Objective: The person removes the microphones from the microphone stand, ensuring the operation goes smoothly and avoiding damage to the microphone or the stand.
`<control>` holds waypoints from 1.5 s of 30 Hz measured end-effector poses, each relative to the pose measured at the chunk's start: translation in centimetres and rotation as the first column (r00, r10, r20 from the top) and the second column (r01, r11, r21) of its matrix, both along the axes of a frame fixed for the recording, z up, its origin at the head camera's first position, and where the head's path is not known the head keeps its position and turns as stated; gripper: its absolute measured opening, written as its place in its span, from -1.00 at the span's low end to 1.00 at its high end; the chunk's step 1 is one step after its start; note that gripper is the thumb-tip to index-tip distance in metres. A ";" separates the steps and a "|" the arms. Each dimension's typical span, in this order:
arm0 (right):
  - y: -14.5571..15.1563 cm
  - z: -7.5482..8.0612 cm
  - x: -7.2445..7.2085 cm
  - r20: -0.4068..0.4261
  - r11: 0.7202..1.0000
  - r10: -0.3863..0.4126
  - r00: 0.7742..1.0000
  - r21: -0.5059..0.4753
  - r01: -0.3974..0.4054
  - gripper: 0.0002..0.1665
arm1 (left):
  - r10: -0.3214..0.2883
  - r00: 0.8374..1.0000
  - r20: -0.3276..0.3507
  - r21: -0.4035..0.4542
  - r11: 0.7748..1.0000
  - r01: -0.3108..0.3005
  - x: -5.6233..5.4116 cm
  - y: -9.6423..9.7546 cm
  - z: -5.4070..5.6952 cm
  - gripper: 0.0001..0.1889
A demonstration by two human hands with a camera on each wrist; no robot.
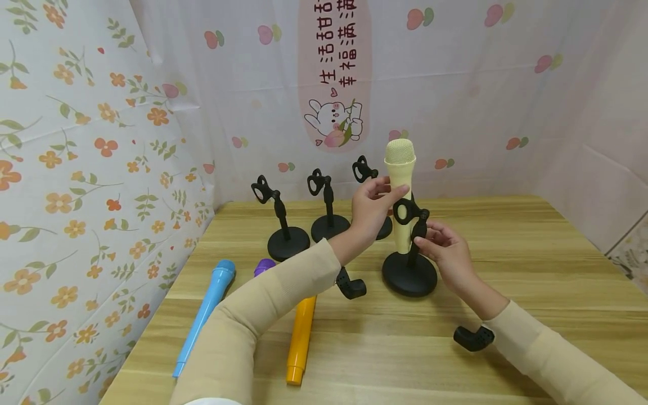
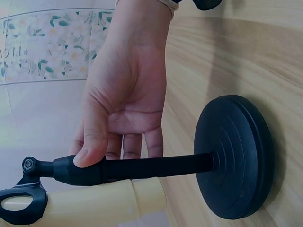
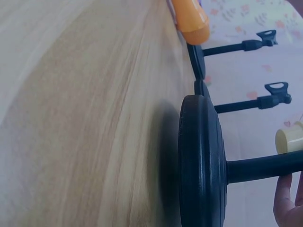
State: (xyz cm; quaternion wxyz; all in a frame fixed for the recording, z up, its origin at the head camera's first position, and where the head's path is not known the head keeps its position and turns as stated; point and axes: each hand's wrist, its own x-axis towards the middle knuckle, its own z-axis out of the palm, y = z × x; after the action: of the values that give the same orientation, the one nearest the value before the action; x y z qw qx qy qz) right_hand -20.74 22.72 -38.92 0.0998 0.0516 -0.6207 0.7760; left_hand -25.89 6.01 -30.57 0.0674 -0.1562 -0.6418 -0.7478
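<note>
A pale yellow microphone (image 1: 400, 153) stands nearly upright, head on top, gripped by my left hand (image 1: 372, 208) between thumb and fingers. Beside it is a black desk microphone stand (image 1: 410, 274) with a round base. The stand's ring-shaped clip (image 2: 35, 213) overlaps the microphone's body in the left wrist view. My right hand (image 1: 448, 253) pinches the stand's post, thumb on the near side. In the left wrist view the right hand (image 2: 130, 90) shows palm-on, its thumb pressing the thick upper collar. The microphone's narrower tail end (image 3: 289, 138) hangs close beside the post.
Three more black stands (image 1: 288, 243) line the back of the wooden table, their clips unoccupied. At the left lie a blue microphone (image 1: 205, 315), a purple one (image 1: 264, 265) mostly behind the left sleeve, and an orange one (image 1: 301, 337). A printed curtain (image 1: 243, 84) hangs behind.
</note>
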 end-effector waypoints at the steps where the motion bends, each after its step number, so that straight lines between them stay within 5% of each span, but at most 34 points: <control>1: 0.0 0.0 0.0 0.003 1.000 -0.002 1.000 0.001 0.002 -0.66 | 0.002 1.000 0.000 -0.001 1.000 -0.002 0.1 -0.1 0.0 -0.69; 22: -0.8 -0.6 1.1 0.041 0.999 -0.018 0.999 0.045 0.016 -0.64 | 0.027 0.999 0.024 -0.006 1.000 -0.027 1.8 -1.0 -0.7 -0.66; 45: -1.4 -1.0 1.6 0.065 0.996 -0.035 0.997 0.080 0.030 -0.64 | 0.036 0.999 0.003 0.006 0.999 -0.036 2.4 -1.7 -1.7 -0.67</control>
State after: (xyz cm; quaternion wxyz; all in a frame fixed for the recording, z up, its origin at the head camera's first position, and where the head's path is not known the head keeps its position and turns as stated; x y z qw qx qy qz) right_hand -19.15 21.30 -39.89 0.0898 0.0198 -0.6546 0.7504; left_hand -23.49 4.30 -32.27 0.0805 -0.1432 -0.6424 -0.7486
